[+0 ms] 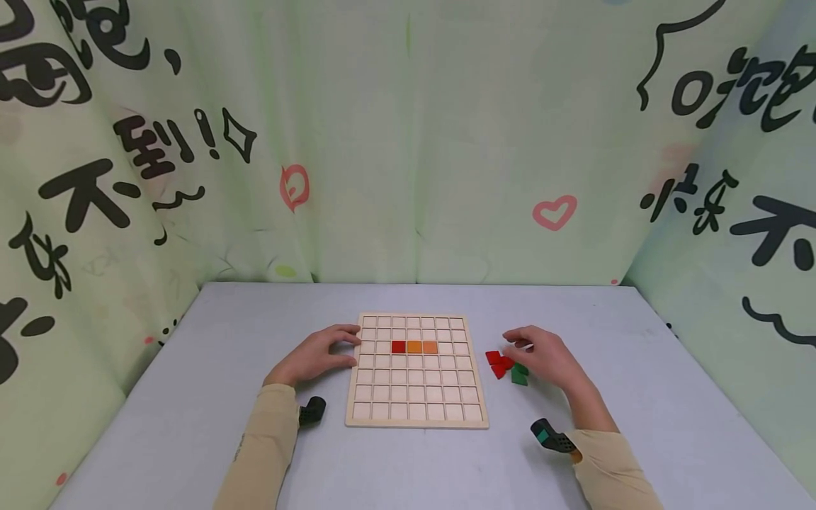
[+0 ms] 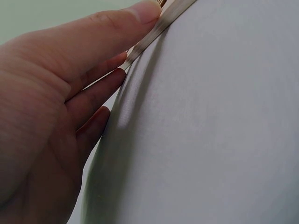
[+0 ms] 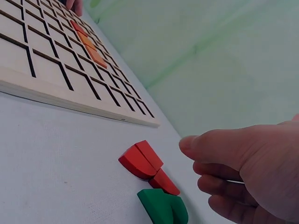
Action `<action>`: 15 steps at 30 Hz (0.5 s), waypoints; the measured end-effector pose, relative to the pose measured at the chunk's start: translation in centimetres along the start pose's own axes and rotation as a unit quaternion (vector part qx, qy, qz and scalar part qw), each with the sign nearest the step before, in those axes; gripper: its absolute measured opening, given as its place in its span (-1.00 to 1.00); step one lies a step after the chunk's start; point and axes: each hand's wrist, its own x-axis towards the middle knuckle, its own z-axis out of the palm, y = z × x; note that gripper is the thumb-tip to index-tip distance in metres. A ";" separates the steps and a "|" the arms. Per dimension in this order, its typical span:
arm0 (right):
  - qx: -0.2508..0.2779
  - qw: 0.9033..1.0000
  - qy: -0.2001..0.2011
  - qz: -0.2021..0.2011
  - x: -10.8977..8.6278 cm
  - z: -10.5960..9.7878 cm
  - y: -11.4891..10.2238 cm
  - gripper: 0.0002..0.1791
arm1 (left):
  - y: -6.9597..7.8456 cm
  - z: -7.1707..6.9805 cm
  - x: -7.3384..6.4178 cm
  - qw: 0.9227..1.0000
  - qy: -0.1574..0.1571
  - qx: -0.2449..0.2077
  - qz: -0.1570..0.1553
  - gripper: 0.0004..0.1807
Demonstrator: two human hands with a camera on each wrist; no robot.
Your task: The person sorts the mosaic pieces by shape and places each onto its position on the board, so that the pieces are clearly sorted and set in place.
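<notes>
A wooden grid board (image 1: pixel 417 425) lies flat on the white table. One red square (image 1: pixel 398 347) and two orange squares (image 1: pixel 430 347) sit side by side in one of its upper rows. My left hand (image 1: pixel 321 352) rests at the board's left edge, thumb and fingers spread along it; the left wrist view shows the thumb (image 2: pixel 110 30) at the rim. Right of the board, my right hand (image 1: pixel 538 354) hovers beside red pieces (image 3: pixel 141 159) and green pieces (image 3: pixel 161 205). Its fingers are loosely bent, with nothing visible between thumb and fingertips.
The white table (image 1: pixel 210 397) reaches back to a pale green curtain (image 1: pixel 472 142) with dark lettering, which also hangs along both sides. Black wrist-worn devices sit at the left cuff (image 1: pixel 312 411) and the right cuff (image 1: pixel 552 435).
</notes>
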 end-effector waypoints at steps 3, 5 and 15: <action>0.004 1.000 -0.009 -0.001 0.0 0.3 0.0 -0.60 | 0.0 0.0 0.0 1.000 -0.001 -0.001 -0.001 -0.58; 0.007 1.000 -0.013 0.000 0.0 0.4 0.0 -0.60 | 0.1 -0.1 -0.1 1.000 -0.001 0.000 -0.002 -0.58; -0.012 0.999 -0.020 -0.026 0.3 1.4 -0.9 -0.67 | 0.0 0.0 0.0 1.000 -0.002 -0.001 0.000 -0.59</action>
